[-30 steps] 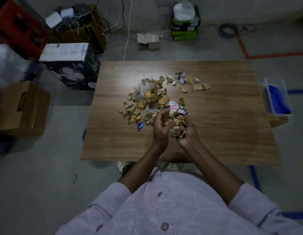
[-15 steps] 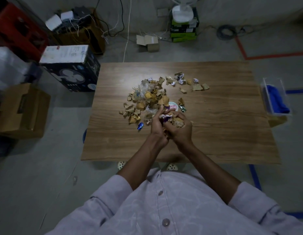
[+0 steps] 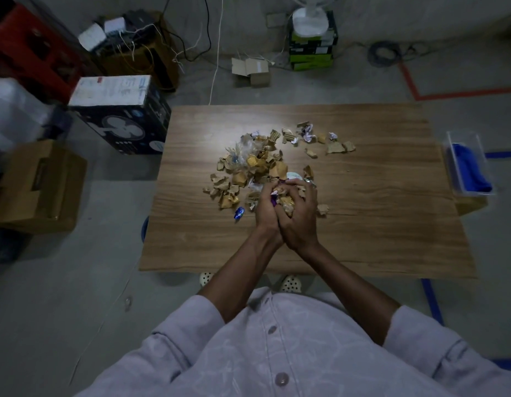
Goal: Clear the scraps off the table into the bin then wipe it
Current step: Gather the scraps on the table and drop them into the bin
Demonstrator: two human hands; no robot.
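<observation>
Head view: left hand point(image 3: 266, 214) and right hand point(image 3: 300, 223) clasp scraps point(image 3: 286, 200) over wooden table point(image 3: 377, 224) on concrete floor point(image 3: 76, 282).

Dim room, grey concrete floor point(image 3: 76, 282), wooden worktop point(image 3: 391, 224), cardboard box point(image 3: 39, 181) and black fan box point(image 3: 119, 130) at left, red crate point(image 3: 34, 53), coiled cable point(image 3: 377, 51) by the wall, red tape line point(image 3: 463, 95).

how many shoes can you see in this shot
2: the left shoe and the right shoe, both white, peeking out below the near edge of the table and partly hidden by it.
</observation>
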